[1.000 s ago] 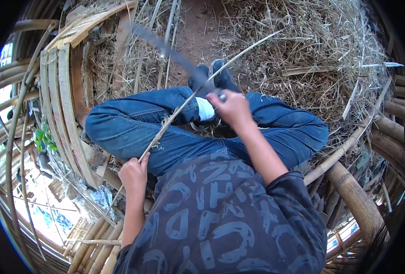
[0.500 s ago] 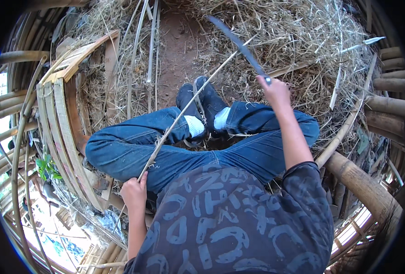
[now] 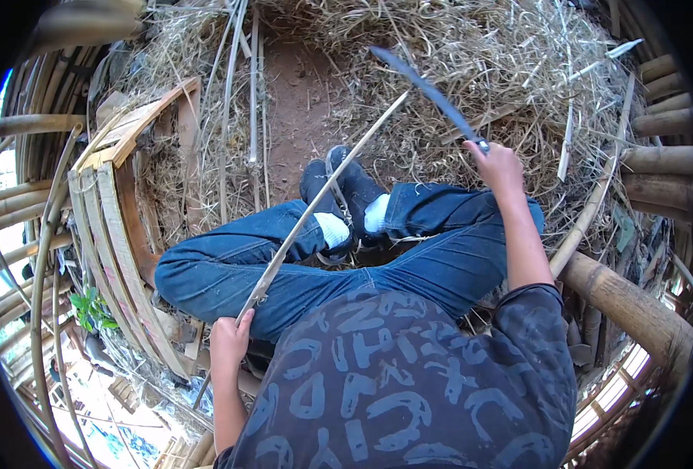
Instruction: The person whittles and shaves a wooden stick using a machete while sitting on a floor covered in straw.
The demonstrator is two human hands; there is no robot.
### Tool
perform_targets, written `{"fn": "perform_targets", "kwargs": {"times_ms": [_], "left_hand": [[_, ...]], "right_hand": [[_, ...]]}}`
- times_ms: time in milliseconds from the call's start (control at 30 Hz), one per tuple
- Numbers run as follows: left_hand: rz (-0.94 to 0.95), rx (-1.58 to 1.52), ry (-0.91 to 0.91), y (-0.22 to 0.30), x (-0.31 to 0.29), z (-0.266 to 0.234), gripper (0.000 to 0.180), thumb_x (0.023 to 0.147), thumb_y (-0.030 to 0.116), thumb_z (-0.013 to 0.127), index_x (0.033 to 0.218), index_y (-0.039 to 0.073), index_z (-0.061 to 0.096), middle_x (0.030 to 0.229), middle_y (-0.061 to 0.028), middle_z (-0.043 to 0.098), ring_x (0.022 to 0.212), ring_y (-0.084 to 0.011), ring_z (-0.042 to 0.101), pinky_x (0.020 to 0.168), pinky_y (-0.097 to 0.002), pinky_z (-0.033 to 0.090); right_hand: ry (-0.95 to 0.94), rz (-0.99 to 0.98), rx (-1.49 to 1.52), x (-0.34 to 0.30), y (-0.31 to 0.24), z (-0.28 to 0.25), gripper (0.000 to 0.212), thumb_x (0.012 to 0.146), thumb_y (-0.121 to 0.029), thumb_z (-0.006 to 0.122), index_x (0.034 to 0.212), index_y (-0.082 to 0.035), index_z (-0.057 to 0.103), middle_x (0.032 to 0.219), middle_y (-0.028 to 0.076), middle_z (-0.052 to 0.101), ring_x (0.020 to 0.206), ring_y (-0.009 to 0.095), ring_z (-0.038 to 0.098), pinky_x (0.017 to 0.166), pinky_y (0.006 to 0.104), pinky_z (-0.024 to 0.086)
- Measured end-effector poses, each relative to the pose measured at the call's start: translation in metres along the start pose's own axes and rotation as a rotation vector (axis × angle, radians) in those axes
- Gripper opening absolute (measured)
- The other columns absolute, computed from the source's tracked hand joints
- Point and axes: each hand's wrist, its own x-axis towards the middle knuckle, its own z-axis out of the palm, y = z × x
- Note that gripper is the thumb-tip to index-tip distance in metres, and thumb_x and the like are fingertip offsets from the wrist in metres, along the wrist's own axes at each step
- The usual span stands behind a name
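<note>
Diagonally, the strip (image 3: 315, 207) runs from the left hand (image 3: 228, 340) clenched on it at eight o'clock to one, apart from the knife (image 3: 434, 95) gripped by the right hand (image 3: 499, 169) at two, open soil (image 3: 288, 109) at eleven.

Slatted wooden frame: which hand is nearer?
Left. The left hand, holding the strip, is right of the frame, near its lower end; the right hand, with the knife, is farther right.

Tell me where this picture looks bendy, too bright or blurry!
Head view: the wooden slats on the left curve, fisheye style; daylight at lower left glares white; the brown pole at upper left is blurred; the long blade looks clearer.
</note>
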Motion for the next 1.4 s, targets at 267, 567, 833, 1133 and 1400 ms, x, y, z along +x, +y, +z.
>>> {"fn": "perform_targets", "kwargs": {"times_ms": [267,567,833,1133,1400], "left_hand": [[-0.005,-0.166,-0.187,-0.011,0.009,-0.011,0.066,0.090,0.051,0.056,0.054,-0.003,0.062,0.048,-0.0166,0.054,0.049,-0.0282,0.058,0.057,-0.0387,0.047],[0.051,-0.236,-0.213,-0.023,0.006,-0.012,0.064,0.095,0.046,0.052,0.052,-0.001,0.062,0.042,-0.0061,0.050,0.043,-0.0155,0.051,0.049,-0.0311,0.042],[0.024,-0.363,-0.365,-0.046,0.010,-0.021,0.059,0.094,0.046,0.055,0.059,0.000,0.067,0.045,-0.0013,0.043,0.047,-0.0139,0.042,0.051,-0.0328,0.038],[-0.156,-0.461,-0.440,-0.078,-0.027,-0.070,0.061,0.101,0.043,0.042,0.071,-0.002,0.070,0.043,0.0059,0.034,0.039,-0.0060,0.029,0.041,-0.0263,0.022],[-0.092,-0.737,-0.444,-0.023,-0.011,-0.027,0.061,0.102,0.044,0.037,0.071,-0.001,0.064,0.048,0.0063,0.035,0.043,-0.0064,0.032,0.043,-0.0255,0.027]], "right_hand": [[-0.013,0.171,0.020,-0.003,0.035,-0.012,0.079,0.081,-0.078,0.045,0.082,-0.003,0.069,0.074,0.020,0.068,0.072,0.038,0.068,0.064,0.0469,0.054],[0.046,0.216,-0.003,-0.012,0.050,-0.057,0.076,0.079,-0.077,0.050,0.079,-0.004,0.070,0.073,0.020,0.067,0.076,0.039,0.067,0.067,0.0486,0.052],[0.121,0.216,-0.199,-0.051,0.050,-0.078,0.075,0.082,-0.073,0.051,0.073,0.000,0.068,0.077,0.024,0.067,0.077,0.042,0.066,0.070,0.0500,0.052],[0.077,0.240,0.213,-0.092,0.032,-0.029,0.071,0.084,-0.067,0.054,0.067,0.001,0.064,0.065,0.025,0.061,0.069,0.044,0.062,0.064,0.0498,0.046],[-0.020,0.159,0.745,-0.105,-0.020,-0.008,0.061,0.090,-0.054,0.059,0.058,-0.002,0.057,0.048,0.006,0.054,0.044,0.014,0.055,0.044,0.0312,0.041]]}}
